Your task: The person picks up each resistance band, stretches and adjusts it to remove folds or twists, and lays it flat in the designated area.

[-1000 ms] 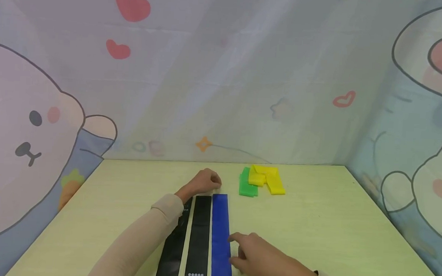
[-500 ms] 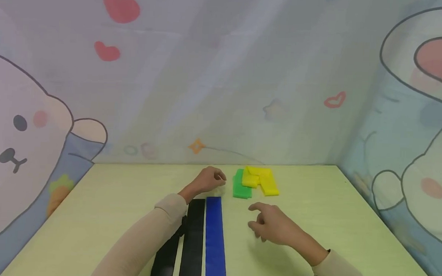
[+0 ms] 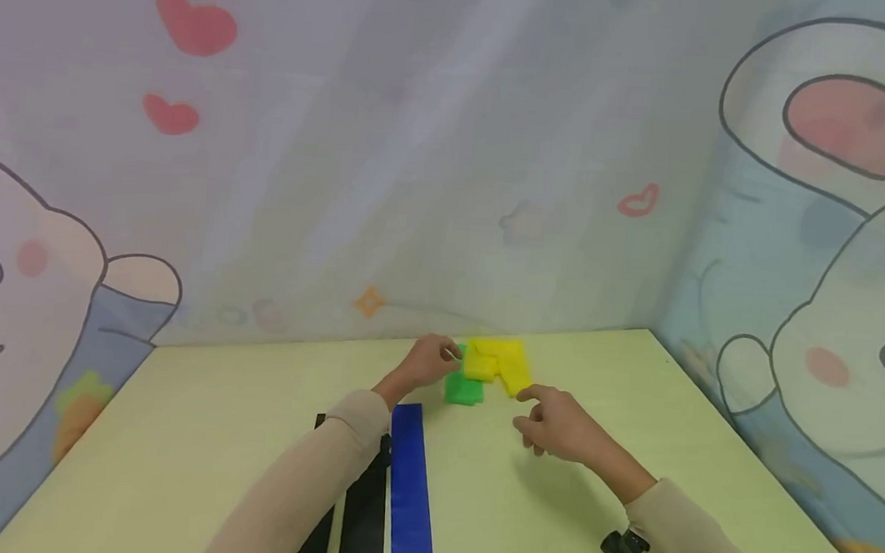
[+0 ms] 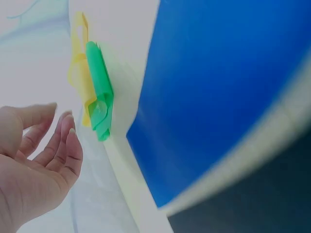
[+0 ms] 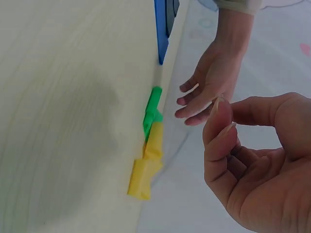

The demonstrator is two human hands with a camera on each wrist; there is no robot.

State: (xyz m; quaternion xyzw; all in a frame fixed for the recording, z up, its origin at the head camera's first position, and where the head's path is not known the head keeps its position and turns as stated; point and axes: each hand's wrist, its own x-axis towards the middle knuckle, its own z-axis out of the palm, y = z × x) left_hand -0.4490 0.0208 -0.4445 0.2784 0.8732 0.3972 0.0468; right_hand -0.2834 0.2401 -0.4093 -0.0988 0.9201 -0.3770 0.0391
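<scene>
My left hand (image 3: 428,361) hovers at the left edge of a folded green resistance band (image 3: 464,389), partly covering it in the head view. In the left wrist view its fingers are loosely bent and apart from the thumb, with nothing between them. My right hand (image 3: 564,425) hangs just in front of a folded yellow resistance band (image 3: 514,367); its fingers are loosely curved and hold nothing. The yellow band overlaps the green one. A blue band (image 3: 410,492) and two black bands (image 3: 365,515) lie flat side by side, the black ones partly hidden by my left sleeve.
A pale yellow table (image 3: 202,414) carries all the bands. Behind it hangs a cartoon-printed cloth backdrop (image 3: 417,183), which also runs along both sides. A small black camera (image 3: 623,548) sits under my right wrist.
My left hand has moved from the far end of the flat bands rightward to the green band. The right hand has left the blue band's edge and gone forward toward the yellow one.
</scene>
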